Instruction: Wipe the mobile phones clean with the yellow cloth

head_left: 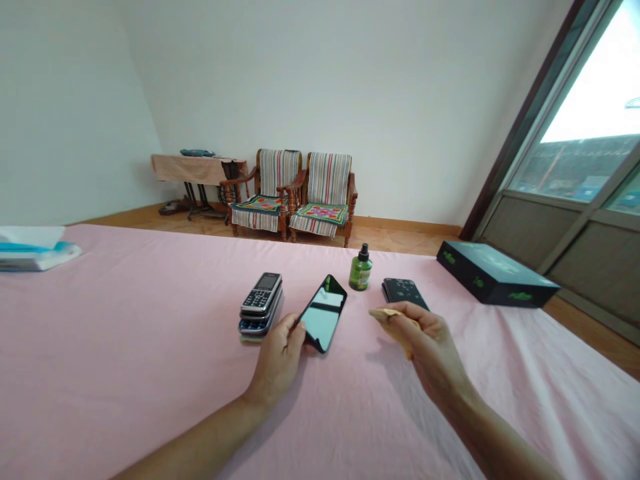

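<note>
My left hand grips a black smartphone by its lower left edge, its glossy screen facing up and reflecting light. Pinched in my right hand is a folded yellowish cloth, held apart from the phone. A stack of old keypad phones lies left of the smartphone. Beyond the smartphone, to its right, a green bottle with a black spray top stands upright. Partly hidden behind my right hand lies a dark phone-like item with pale spots on its top.
A black box with green print sits at the right of the pink-covered surface. At the far left edge lies a white and blue packet. Two wooden chairs and a cloth-draped table stand by the wall.
</note>
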`<state>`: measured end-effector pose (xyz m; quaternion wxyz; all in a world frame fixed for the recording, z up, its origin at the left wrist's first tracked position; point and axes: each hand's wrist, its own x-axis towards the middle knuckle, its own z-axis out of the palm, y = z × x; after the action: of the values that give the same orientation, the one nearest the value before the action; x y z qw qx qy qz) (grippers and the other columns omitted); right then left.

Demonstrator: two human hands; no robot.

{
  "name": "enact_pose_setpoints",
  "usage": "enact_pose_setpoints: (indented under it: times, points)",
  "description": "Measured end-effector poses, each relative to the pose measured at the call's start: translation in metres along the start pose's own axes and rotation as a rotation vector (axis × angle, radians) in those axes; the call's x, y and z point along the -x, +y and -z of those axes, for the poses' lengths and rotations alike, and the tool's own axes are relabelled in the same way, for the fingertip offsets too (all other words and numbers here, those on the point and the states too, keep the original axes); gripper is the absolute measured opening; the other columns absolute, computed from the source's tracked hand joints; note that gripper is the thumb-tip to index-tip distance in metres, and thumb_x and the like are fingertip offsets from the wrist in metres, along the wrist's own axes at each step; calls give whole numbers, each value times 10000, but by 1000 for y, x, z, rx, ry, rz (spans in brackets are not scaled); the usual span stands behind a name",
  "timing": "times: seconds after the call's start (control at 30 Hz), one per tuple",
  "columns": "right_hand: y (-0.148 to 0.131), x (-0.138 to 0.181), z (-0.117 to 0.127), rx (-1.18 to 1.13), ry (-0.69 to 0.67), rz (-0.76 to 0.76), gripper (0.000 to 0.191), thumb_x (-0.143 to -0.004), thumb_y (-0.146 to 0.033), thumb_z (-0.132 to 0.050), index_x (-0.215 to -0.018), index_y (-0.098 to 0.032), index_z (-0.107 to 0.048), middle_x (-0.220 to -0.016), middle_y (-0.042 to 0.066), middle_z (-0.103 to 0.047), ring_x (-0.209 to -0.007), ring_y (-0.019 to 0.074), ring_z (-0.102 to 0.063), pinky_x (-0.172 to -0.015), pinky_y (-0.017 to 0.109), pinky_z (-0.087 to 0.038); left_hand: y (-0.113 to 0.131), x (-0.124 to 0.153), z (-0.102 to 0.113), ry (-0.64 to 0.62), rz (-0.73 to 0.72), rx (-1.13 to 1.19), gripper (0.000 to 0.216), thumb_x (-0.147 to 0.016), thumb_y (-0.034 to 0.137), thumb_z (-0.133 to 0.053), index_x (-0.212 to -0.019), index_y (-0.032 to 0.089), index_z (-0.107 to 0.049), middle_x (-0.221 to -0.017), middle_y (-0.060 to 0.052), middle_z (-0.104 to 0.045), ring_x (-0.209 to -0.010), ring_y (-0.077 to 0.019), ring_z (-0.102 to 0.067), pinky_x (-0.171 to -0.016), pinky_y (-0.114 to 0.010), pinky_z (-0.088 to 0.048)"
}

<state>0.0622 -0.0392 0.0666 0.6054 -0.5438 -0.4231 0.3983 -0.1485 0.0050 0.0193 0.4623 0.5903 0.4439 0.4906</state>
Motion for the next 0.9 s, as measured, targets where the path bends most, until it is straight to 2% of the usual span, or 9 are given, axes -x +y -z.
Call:
enact_pose_setpoints:
  times: [0.13, 0.23, 0.3, 0.37, 0.53, 0.63, 0.77, 0.9]
  points:
    - [5, -17, 39, -49, 148, 29, 288, -626, -375, -769, -794, -144, -732, -668, 33, -664, -582, 127, -525, -474, 217, -322, -3, 0, -2, 11, 147, 186, 218, -848, 344, -601, -852, 127, -618, -758, -61, -689, -650, -203, -680, -662, -341, -578]
    - [17, -34, 70, -152, 326, 73, 232, -599, -276, -724, -791, -146, -733, -721, 59, -702, -633, 174, -610, -485, 239, -391, 0, 2, -3, 37, 221, 290, 190, -833, 309, -656, -850, 123, -618, -788, -83, -709, -690, -202, -696, -682, -340, -596]
    - [27, -43, 88, -161, 466, 87, 225, -568, -230, -709, -773, -140, -729, -698, 50, -697, -589, 157, -601, -450, 228, -381, 3, 1, -3, 45, 264, 335, 169, -835, 279, -675, -847, 121, -619, -788, -89, -713, -691, -197, -698, -680, -332, -602]
    - [36, -50, 101, -155, 538, 75, 227, -545, -221, -713, -755, -136, -721, -642, 30, -676, -525, 134, -572, -413, 218, -358, 5, 0, -3, 38, 302, 362, 152, -836, 254, -688, -828, 118, -621, -781, -89, -714, -677, -189, -698, -672, -320, -604]
    - [46, -57, 119, -136, 583, 45, 227, -539, -224, -720, -744, -127, -712, -500, -10, -601, -390, 103, -477, -337, 214, -269, 11, 9, -4, -17, 357, 387, 180, -818, 261, -722, -779, 106, -639, -797, -95, -717, -715, -199, -704, -697, -317, -599]
    - [47, -58, 123, -128, 592, 40, 236, -547, -238, -724, -755, -126, -718, -499, -4, -608, -385, 111, -482, -328, 220, -275, 15, 22, -9, -72, 363, 398, 248, -803, 341, -739, -792, 108, -653, -818, -93, -719, -760, -210, -701, -715, -318, -587]
    - [47, -57, 120, -119, 553, 44, 246, -547, -280, -750, -741, -131, -727, -532, 17, -640, -426, 137, -534, -361, 239, -357, 21, 31, -31, -211, 354, 463, 369, -768, 466, -746, -868, 120, -667, -884, -94, -722, -818, -218, -693, -738, -314, -571]
    - [49, -55, 113, -108, 505, 48, 268, -534, -324, -767, -716, -131, -731, -576, 46, -675, -474, 165, -585, -407, 261, -424, 25, 22, -63, -306, 336, 496, 445, -745, 538, -732, -862, 116, -648, -846, -92, -715, -789, -205, -686, -714, -291, -563]
